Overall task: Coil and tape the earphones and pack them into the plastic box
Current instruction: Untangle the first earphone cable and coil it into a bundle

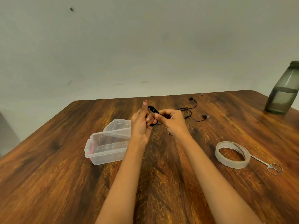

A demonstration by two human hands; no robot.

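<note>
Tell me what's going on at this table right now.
A person is coiling the black earphones: the cable loops round fingers of the left hand while the right hand pinches it. The earbuds lie loose on the table beyond. The plastic box sits open to the left; the tape roll and scissors lie untouched on the right.

wooden bench point(64, 175), dark grain. grey-green translucent bottle point(283, 89) stands at far right corner. small scissors point(265, 163) flat near right edge. pale wall point(145, 46) behind.
</note>
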